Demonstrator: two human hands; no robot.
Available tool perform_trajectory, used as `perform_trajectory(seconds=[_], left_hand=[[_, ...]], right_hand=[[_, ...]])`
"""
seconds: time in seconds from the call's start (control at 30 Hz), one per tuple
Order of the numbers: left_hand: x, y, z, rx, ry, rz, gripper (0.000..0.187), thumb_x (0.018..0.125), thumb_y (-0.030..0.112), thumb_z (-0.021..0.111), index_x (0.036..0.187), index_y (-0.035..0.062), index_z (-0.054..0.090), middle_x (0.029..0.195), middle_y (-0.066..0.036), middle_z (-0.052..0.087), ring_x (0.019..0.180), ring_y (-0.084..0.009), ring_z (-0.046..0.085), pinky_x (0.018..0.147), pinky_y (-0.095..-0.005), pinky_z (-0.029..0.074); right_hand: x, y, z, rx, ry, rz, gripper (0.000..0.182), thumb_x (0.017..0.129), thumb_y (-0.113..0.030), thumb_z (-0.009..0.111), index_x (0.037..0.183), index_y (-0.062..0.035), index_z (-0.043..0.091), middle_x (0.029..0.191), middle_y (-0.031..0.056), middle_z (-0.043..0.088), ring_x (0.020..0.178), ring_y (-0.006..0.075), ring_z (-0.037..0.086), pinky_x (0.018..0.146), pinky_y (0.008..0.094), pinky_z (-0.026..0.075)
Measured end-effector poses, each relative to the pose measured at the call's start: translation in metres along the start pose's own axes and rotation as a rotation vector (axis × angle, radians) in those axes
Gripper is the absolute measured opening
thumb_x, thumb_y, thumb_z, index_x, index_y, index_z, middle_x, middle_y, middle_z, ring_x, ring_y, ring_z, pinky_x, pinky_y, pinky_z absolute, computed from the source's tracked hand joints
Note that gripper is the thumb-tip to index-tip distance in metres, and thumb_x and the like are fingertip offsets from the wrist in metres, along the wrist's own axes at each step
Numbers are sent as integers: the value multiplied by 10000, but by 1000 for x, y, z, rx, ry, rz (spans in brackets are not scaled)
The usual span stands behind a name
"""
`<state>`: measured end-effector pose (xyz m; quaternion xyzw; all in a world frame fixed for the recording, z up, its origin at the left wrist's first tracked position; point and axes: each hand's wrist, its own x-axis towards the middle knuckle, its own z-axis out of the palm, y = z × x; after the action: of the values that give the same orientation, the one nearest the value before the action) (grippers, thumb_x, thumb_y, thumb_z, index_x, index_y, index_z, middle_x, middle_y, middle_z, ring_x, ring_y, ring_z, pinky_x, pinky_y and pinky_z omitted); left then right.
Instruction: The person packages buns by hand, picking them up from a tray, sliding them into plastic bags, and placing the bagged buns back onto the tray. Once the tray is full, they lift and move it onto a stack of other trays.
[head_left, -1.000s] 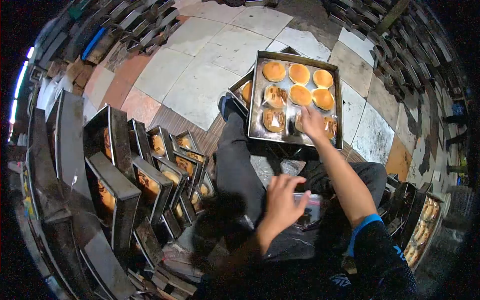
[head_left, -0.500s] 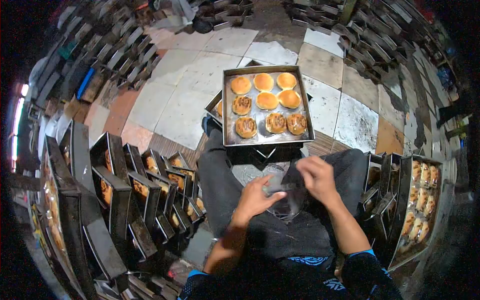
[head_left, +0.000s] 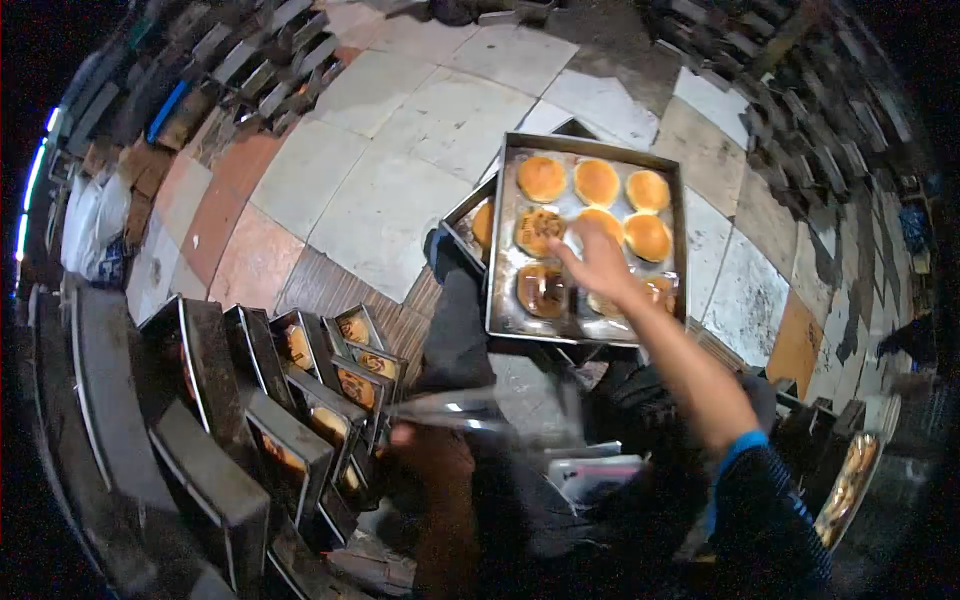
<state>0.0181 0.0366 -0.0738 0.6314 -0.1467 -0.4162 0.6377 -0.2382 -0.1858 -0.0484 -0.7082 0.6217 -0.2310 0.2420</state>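
Note:
A square metal tray [head_left: 592, 153] holds several round buns, some plain golden and some with dark marks on top. My right hand [head_left: 597, 258] reaches over the middle of it, its fingers at the buns; what they grip, if anything, is hidden. The nearest marked bun [head_left: 540, 230] lies just left of my fingers. Low in the view, in shadow, my left hand [head_left: 432, 447] is closed on a clear plastic bag [head_left: 465, 412], which is blurred by motion.
Another tray [head_left: 462, 222] sticks out beneath the first. Many bun trays [head_left: 290, 440] stand on edge at the left, and packed buns [head_left: 848, 490] sit at the lower right. Stacked tins line the back. White bags [head_left: 95, 228] lie at the far left, beyond the tiled floor [head_left: 380, 205].
My right hand has gone from my lap up over the tray. My left hand has moved left and down with the clear plastic. The view has turned, shifting the tray right.

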Motion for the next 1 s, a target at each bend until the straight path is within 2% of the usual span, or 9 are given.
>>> perform_trajectory(seconds=[0.13,0.2,0.37,0.43,0.5,0.57,0.63,0.8,1.0], left_hand=[[17,-31,-43,-683,-172,-165,300,948,371,571,1045,89,603,985,-59,606,836,-204,586,877,-397,480],[1,23,20,-161,-396,371,420,1010,342,448,1026,-58,573,866,-161,580,749,-218,610,646,-356,549],[0,34,34,-548,-392,157,413,1001,325,482,1004,-78,576,821,-148,563,641,-204,579,590,-351,540],[-2,45,39,-399,-349,187,368,991,289,517,998,-73,583,806,-138,573,614,-191,575,568,-341,533],[-7,39,33,-5,-221,168,243,955,205,588,963,-37,609,747,-99,591,567,-156,558,529,-319,521],[-9,39,43,-273,-12,-59,195,932,181,625,945,-14,623,705,-54,599,513,-124,525,501,-280,498],[-9,56,52,-293,28,-51,210,935,195,624,947,-15,626,700,-48,597,491,-120,511,496,-263,487],[-30,66,67,324,-75,391,211,948,160,619,994,-43,652,727,-50,642,633,-88,596,600,-219,483],[-120,132,76,-353,-633,-56,774,965,617,352,1454,21,287,1405,-173,437,1238,-274,486,1043,-430,388]], right_hand=[[149,103,92,-284,35,-125,752,853,-470,578,1328,89,411,1332,349,450,1245,476,444,1028,500,390],[206,113,100,-224,-35,-86,665,787,-552,593,1132,15,622,1126,283,623,1071,430,597,898,488,489],[221,67,67,-547,-487,132,691,595,-520,769,1037,4,687,1090,262,658,1013,359,652,863,432,520],[191,94,57,-221,-294,-180,609,616,-443,793,997,9,647,947,202,684,880,332,659,780,397,517],[153,110,37,-59,-163,71,558,659,-372,801,1061,-20,640,942,162,668,880,286,636,793,373,515],[78,53,-18,866,-78,383,279,839,-229,740,1040,-78,619,977,20,624,901,120,594,756,325,499],[1,35,-59,1372,-10,592,266,834,-178,724,1051,-68,619,1016,48,651,936,169,636,861,363,544],[-160,-61,-104,1270,-394,325,480,802,-78,759,1233,10,569,1098,78,687,947,156,670,824,285,548],[-255,-153,-125,470,90,-468,475,807,-25,702,1265,-3,578,1274,211,587,1201,337,572,1036,412,436]])
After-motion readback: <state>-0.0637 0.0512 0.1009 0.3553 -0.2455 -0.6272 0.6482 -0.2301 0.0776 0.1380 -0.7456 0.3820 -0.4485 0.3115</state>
